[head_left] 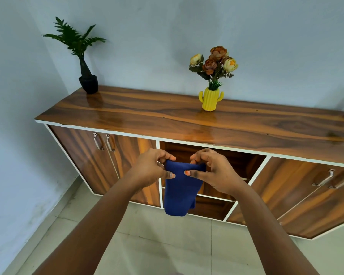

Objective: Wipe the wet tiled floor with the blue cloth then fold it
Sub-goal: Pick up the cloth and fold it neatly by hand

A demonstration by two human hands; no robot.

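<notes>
The blue cloth (179,191) hangs in the air in front of me, doubled over into a narrow strip, its lower end loose above the floor. My left hand (150,167) pinches its upper left corner between thumb and fingers. My right hand (211,169) pinches the upper right corner the same way. Both arms reach forward at about cabinet height. The pale tiled floor (167,245) lies below the cloth; I cannot tell whether it is wet.
A long wooden cabinet (167,116) with doors and an open middle shelf stands against the wall straight ahead. On top are a black potted plant (87,80) at the left and a yellow cactus-shaped vase (210,100) with flowers. A wall closes the left side.
</notes>
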